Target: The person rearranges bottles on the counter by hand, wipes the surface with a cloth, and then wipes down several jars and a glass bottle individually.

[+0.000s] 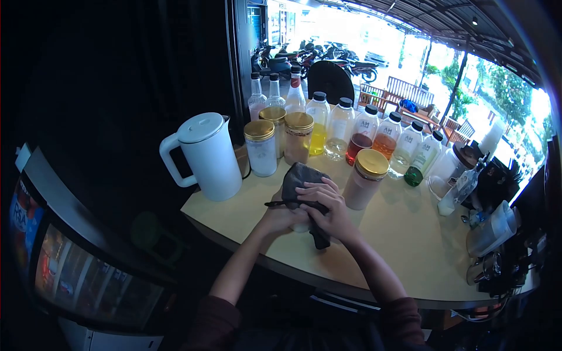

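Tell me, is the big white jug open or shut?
Shut. The white jug stands upright on the counter, and its round lid sits flat across the top, with no gap showing.

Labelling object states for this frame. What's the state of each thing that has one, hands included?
white pitcher: upright, lid on.
three gold-lidded jars: upright, lids on.
jar by the hands: upright, gold lid on.
bottle row: upright, capped, partly filled.
dark cloth: bunched, gripped by both hands.
left hand: closed on dark cloth.
right hand: closed on dark cloth, lying over the left hand.
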`<state>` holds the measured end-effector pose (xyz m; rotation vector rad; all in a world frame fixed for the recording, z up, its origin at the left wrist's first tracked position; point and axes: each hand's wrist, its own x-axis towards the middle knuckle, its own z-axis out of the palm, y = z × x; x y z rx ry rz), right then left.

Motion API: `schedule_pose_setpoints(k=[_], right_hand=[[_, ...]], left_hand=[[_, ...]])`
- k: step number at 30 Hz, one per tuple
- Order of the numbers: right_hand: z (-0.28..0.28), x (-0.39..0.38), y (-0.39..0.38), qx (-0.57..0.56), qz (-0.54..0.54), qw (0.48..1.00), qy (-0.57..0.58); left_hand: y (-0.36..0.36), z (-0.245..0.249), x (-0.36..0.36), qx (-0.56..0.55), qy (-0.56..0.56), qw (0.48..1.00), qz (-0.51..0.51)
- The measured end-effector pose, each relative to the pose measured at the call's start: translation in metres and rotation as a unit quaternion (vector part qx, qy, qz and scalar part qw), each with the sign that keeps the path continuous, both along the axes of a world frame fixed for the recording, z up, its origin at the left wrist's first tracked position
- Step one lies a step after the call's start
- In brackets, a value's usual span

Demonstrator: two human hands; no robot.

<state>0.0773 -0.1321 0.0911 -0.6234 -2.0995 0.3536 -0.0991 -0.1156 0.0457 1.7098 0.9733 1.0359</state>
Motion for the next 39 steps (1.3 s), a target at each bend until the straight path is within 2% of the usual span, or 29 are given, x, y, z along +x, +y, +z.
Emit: schedule_pose_setpoints(k=[3, 5, 6, 7, 8, 10, 12, 13, 14, 15, 16, 17, 18, 20, 21, 22, 23, 24, 25, 26, 28, 29, 30, 33, 35, 36, 38, 39], right_hand=[[-0.011, 0.012, -0.012, 0.052, -0.038, 0.996, 0.066], [-0.025, 0.035, -0.02, -0.091, -0.104, 0.981, 0.133], [-0.038, 0.047, -0.012, -0.136, -0.153, 0.955, 0.216], [-0.042, 0.055, -0.006, -0.179, -0.2, 0.917, 0.297], [-0.042, 0.064, 0.0, -0.171, -0.2, 0.917, 0.299], [-0.019, 0.069, 0.002, -0.144, -0.143, 0.875, 0.439], [0.019, 0.045, -0.018, -0.261, 0.05, 0.826, 0.497], [0.025, 0.033, -0.011, -0.15, 0.032, 0.938, 0.309], [0.027, 0.021, -0.007, -0.034, 0.011, 0.994, 0.101], [0.024, 0.003, -0.007, 0.064, -0.054, 0.996, -0.022], [0.02, -0.012, -0.008, 0.159, -0.116, 0.97, -0.145], [0.017, -0.018, -0.004, 0.155, -0.117, 0.97, -0.147], [0.016, -0.023, 0.003, 0.128, -0.146, 0.974, -0.115], [0.009, -0.022, 0.009, 0.098, -0.173, 0.976, -0.088], [0.004, -0.016, 0.008, 0.101, -0.119, 0.985, -0.07], [-0.001, -0.008, 0.008, 0.105, -0.065, 0.991, -0.052], [-0.011, -0.001, 0.007, 0.087, -0.043, 0.995, -0.022], [-0.014, 0.006, 0.01, 0.086, -0.04, 0.995, -0.025], [-0.018, 0.013, 0.012, 0.092, -0.029, 0.995, -0.002], [-0.022, 0.017, 0.011, 0.096, -0.018, 0.995, 0.023], [-0.008, 0.014, 0.018, 0.064, -0.014, 0.997, 0.05], [0.001, 0.009, 0.021, 0.02, -0.044, 0.998, 0.041], [0.005, 0.006, 0.021, -0.024, -0.075, 0.996, 0.034], [0.003, 0.003, 0.009, -0.013, -0.024, 0.999, 0.016], [-0.004, 0.008, 0.002, 0.009, 0.013, 1.0, -0.001], [-0.007, 0.014, 0.004, 0.006, 0.014, 1.0, 0.0], [-0.01, 0.025, 0.011, -0.05, 0.034, 0.994, 0.091], [-0.006, 0.024, 0.015, -0.051, 0.013, 0.994, 0.094]], left_hand=[[-0.004, -0.002, 0.004, 0.042, -0.062, 0.997, 0.022], [0.001, -0.01, 0.005, 0.059, -0.06, 0.996, 0.025], [0.005, -0.011, 0.006, 0.08, -0.062, 0.994, 0.031], [0.006, -0.011, 0.005, 0.07, -0.045, 0.996, 0.027], [0.005, -0.011, 0.005, 0.077, -0.045, 0.996, 0.025], [0.004, -0.015, 0.008, 0.107, -0.068, 0.99, 0.064], [0.005, -0.011, 0.01, 0.087, -0.055, 0.994, 0.042], [-0.001, -0.005, 0.012, 0.095, -0.048, 0.992, 0.06], [-0.004, -0.002, 0.013, 0.102, -0.042, 0.991, 0.077], [-0.001, -0.003, 0.011, 0.099, -0.042, 0.991, 0.074], [0.002, -0.005, 0.007, 0.085, 0.005, 0.995, 0.044], [0.004, -0.007, 0.004, 0.071, 0.052, 0.996, 0.014], [0.006, -0.01, 0.002, 0.069, 0.05, 0.996, 0.013], [0.009, -0.018, 0.001, 0.247, 0.143, 0.958, 0.032], [0.012, -0.028, -0.002, 0.336, 0.226, 0.914, 0.021], [0.008, -0.024, 0.0, 0.335, 0.224, 0.915, 0.022], [0.003, -0.019, 0.005, 0.219, 0.043, 0.974, 0.019], [-0.004, -0.011, 0.01, 0.093, -0.141, 0.985, 0.015], [-0.006, 0.0, 0.015, 0.006, -0.163, 0.987, 0.012], [-0.006, -0.002, 0.012, 0.001, -0.164, 0.986, 0.015], [-0.003, -0.003, 0.008, 0.111, -0.036, 0.992, 0.051], [-0.003, -0.002, 0.006, 0.112, -0.035, 0.992, 0.052], [-0.004, -0.001, 0.005, 0.082, -0.05, 0.994, 0.046], [-0.003, -0.006, 0.005, 0.021, -0.08, 0.996, 0.031], [0.001, -0.024, 0.007, -0.082, -0.217, 0.972, -0.032], [-0.001, -0.02, 0.007, -0.084, -0.216, 0.972, -0.03], [-0.001, -0.008, 0.007, 0.024, -0.07, 0.996, 0.043], [0.005, -0.008, 0.006, 0.078, -0.072, 0.994, 0.02]])
